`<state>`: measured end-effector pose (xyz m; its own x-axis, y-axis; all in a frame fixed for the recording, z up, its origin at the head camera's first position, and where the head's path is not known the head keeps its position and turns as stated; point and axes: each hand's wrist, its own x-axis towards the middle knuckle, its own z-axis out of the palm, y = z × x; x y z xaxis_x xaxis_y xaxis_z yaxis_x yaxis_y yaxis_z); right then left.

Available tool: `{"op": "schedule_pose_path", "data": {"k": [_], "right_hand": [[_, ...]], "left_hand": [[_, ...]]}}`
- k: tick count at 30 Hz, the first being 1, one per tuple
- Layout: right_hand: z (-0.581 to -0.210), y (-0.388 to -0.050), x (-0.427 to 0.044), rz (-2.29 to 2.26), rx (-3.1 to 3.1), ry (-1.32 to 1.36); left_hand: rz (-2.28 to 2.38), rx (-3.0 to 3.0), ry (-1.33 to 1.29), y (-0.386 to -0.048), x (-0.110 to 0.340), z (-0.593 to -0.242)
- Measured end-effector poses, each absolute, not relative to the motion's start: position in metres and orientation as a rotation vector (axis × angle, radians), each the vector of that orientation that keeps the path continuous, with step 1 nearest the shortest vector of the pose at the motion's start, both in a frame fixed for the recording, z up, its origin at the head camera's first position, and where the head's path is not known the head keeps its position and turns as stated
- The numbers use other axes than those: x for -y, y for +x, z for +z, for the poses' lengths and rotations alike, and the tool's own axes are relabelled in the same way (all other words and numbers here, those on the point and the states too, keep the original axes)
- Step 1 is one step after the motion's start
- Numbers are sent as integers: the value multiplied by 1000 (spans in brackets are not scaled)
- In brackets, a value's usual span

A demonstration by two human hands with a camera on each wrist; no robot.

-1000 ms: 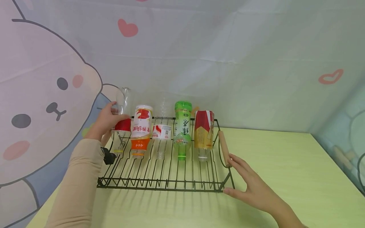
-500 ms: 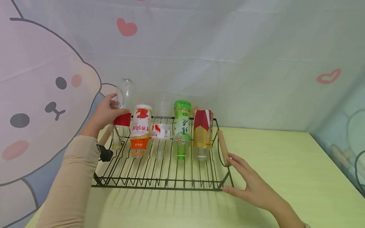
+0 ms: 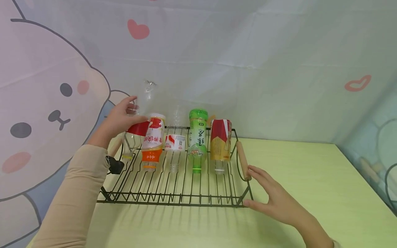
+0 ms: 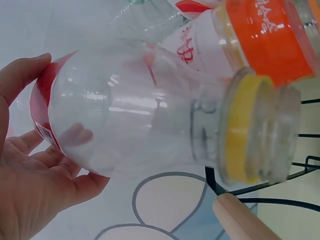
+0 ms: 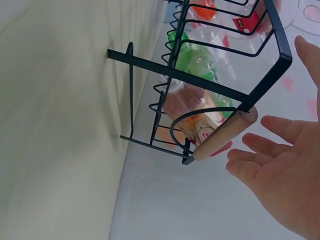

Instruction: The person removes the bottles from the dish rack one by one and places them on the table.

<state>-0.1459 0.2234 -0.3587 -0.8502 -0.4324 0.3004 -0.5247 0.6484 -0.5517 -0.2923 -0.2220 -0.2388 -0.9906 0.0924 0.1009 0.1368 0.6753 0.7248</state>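
My left hand [image 3: 116,120] grips a clear plastic bottle [image 4: 130,110] around its red label [image 3: 138,128]. The bottle tilts neck-down, its yellow neck ring [image 4: 243,129] lowest, above the left end of a black wire dish rack [image 3: 173,205]. Beside it, neck-down on the rack, lean a white-and-orange bottle [image 3: 152,139], a clear bottle with a white label [image 3: 175,143], a green tea bottle [image 3: 198,137] and a red-and-gold bottle [image 3: 221,141]. My right hand [image 3: 276,199] is spread at the rack's right wooden handle [image 3: 243,160]; whether its fingertips touch, I cannot tell.
The rack stands on a pale green table [image 3: 294,172] against a cartoon-print curtain [image 3: 279,69]. A second wooden handle [image 3: 115,147] is at the rack's left end. A dark cable [image 3: 388,186] hangs at the right edge.
My left hand has lifted the red-label bottle and shifted it right, so its base leans over the white-and-orange bottle's top. The rack's left end has shifted slightly left. My right hand has barely moved.
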Motion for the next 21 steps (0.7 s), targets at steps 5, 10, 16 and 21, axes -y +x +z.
{"op": "schedule_pose_path", "data": {"k": [5, 10, 16, 21], "right_hand": [[-349, -145, -224, 968, 2744, 778], [-339, -147, -225, 937, 2765, 777], [-324, -150, -225, 920, 2775, 784], [-309, -153, -226, 916, 2780, 782]], "left_hand": [[-1214, 2839, -223, -287, 214, -232], [-1193, 2865, -263, -283, 206, -227], [-1181, 2885, -345, -277, 196, -222], [-1193, 2881, -417, -275, 188, -219]]}}
